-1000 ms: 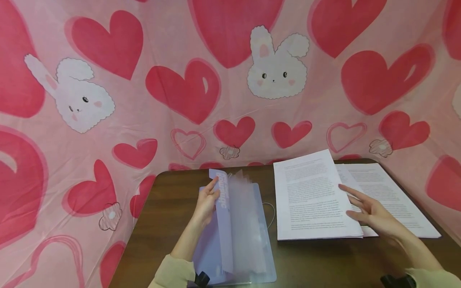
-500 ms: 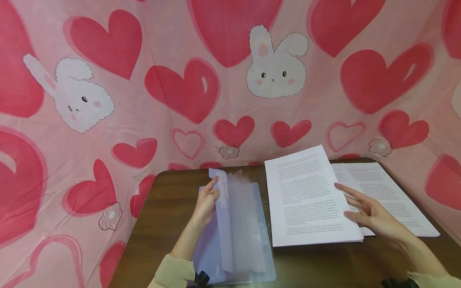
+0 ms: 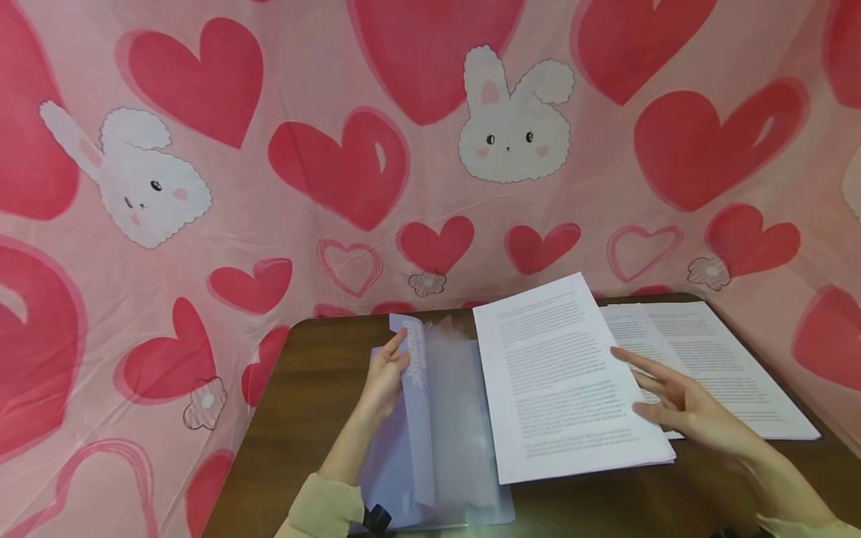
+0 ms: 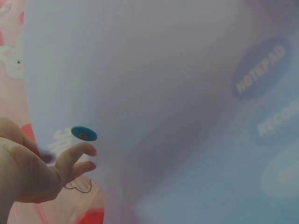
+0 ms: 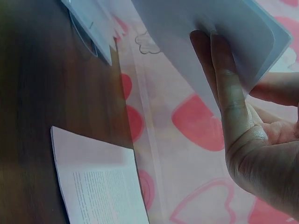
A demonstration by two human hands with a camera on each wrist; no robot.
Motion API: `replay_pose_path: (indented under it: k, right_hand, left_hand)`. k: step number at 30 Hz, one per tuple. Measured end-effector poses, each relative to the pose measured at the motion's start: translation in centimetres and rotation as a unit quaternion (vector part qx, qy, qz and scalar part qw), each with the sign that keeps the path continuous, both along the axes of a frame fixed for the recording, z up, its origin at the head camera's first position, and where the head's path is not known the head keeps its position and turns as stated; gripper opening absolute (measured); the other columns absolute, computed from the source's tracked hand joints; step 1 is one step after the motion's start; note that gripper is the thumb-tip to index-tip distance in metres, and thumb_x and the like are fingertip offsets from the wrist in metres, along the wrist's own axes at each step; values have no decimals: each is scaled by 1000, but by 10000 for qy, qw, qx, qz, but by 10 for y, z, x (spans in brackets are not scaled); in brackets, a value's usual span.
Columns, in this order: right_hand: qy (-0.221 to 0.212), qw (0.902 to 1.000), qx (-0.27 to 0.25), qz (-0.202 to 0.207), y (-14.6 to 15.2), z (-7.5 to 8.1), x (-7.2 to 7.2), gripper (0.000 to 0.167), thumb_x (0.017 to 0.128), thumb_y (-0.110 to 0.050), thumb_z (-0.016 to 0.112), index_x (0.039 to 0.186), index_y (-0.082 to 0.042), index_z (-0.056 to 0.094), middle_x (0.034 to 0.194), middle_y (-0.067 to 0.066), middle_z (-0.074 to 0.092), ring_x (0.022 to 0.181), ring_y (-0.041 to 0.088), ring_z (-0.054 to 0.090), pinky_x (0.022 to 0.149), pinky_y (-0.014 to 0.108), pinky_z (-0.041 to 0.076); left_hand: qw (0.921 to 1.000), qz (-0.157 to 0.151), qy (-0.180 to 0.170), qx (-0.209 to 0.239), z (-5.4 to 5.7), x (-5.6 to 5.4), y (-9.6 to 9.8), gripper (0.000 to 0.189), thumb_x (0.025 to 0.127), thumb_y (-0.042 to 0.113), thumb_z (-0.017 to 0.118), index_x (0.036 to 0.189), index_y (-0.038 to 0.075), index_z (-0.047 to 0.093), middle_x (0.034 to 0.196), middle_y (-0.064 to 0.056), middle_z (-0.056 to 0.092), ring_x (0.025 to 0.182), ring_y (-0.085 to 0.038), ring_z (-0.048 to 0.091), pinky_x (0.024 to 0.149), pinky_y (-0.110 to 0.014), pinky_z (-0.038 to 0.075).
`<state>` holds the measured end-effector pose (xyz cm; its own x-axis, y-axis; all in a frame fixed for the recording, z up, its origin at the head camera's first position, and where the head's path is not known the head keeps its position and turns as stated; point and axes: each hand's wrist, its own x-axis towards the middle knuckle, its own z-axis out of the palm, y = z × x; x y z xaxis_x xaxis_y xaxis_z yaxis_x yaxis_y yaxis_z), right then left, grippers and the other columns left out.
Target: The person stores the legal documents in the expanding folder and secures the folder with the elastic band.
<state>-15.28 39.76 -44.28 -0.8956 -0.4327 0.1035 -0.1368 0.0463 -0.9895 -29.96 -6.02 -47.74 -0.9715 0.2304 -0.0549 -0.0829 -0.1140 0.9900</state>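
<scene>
A purple document folder (image 3: 390, 471) lies on the table, its lettered cover (image 3: 418, 433) lifted. My left hand (image 3: 383, 379) pinches that cover near its far edge, thumb and fingers on either side. A blue button disc (image 4: 84, 134) sits beside my left fingers in the left wrist view. Inside the folder, translucent sleeves (image 3: 460, 441) stand partly fanned. My right hand (image 3: 696, 409) grips a sheaf of printed paper (image 3: 558, 396) by its right edge, thumb on top and fingers beneath in the right wrist view. The sheaf is tilted and covers the folder's right edge.
More printed paper (image 3: 726, 359) lies on the table at the right. The brown wooden table (image 3: 303, 403) ends at a pink cloth (image 3: 323, 187) with hearts and rabbits. A thin elastic loop (image 5: 84, 35) hangs by the folder in the right wrist view.
My right hand has carried the sheaf leftward, so it now overlaps the folder's right edge; more of the paper on the table shows. My left hand stays on the cover.
</scene>
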Motion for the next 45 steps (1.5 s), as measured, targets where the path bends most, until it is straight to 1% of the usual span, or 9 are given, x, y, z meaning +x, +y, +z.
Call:
replay_pose_path:
  k: [10,14,17,21,24,33,38,41,45]
  right_hand:
    - [9,9991,-72,424,-9,1,0,77,108,10,45,177,-17,22,164,-23,54,137,6,68,94,38,68]
    - [-41,9968,-250,758,-14,-1,-2,77,109,11,43,177,-19,22,167,-20,52,138,11,69,96,39,67]
    - [-69,9965,-253,790,-17,-3,-4,76,109,11,43,177,-18,22,167,-20,52,140,10,67,98,37,67]
    - [-125,9963,-288,805,-22,-6,-5,76,109,10,44,176,-20,25,165,-20,53,140,9,67,98,35,66]
    - [-146,9945,-422,951,-26,-6,-6,76,109,10,42,176,-23,26,166,-18,53,141,10,66,98,36,67]
    - [-102,9927,-534,1076,-40,-9,-9,76,109,11,45,176,-18,25,166,-17,55,142,9,65,97,38,67]
    - [-176,9938,-493,986,-47,-10,-12,75,109,9,47,176,-19,27,163,-17,57,139,10,68,97,39,67]
    - [-238,9931,-564,1000,-52,-10,-14,76,109,9,48,176,-18,26,162,-16,58,137,13,70,97,40,67]
    - [-266,9920,-645,1053,-58,-11,-17,76,109,10,48,176,-18,26,162,-16,58,135,15,72,97,40,67]
  left_hand:
    - [9999,29,8,-117,0,0,0,64,112,2,45,173,4,28,174,-29,27,53,-2,26,51,-17,24]
    - [9998,142,-47,-122,1,-1,2,63,112,2,46,172,4,31,121,-10,59,53,-2,27,51,-17,25]
    - [9997,170,-52,-142,2,-1,1,63,111,1,47,172,3,32,87,5,42,53,-2,28,50,-17,26]
    - [9999,80,-22,-144,2,1,0,63,112,3,46,173,4,28,137,-17,60,54,-3,26,52,-17,25]
    - [9999,39,-1,-150,2,1,0,63,113,4,45,174,4,27,177,-30,21,55,-3,25,52,-17,25]
    - [9999,41,15,-125,0,1,0,64,112,1,45,173,3,27,176,-30,23,53,-1,27,50,-16,26]
    - [9999,99,-7,-80,0,1,2,63,112,1,46,173,2,29,121,-10,56,53,-1,28,51,-16,26]
    - [9999,111,-30,-65,1,2,2,63,111,1,47,172,2,30,81,7,39,52,-1,28,50,-16,26]
    - [9999,91,-7,-88,1,2,2,64,111,1,46,173,2,29,76,10,34,53,-1,27,51,-16,25]
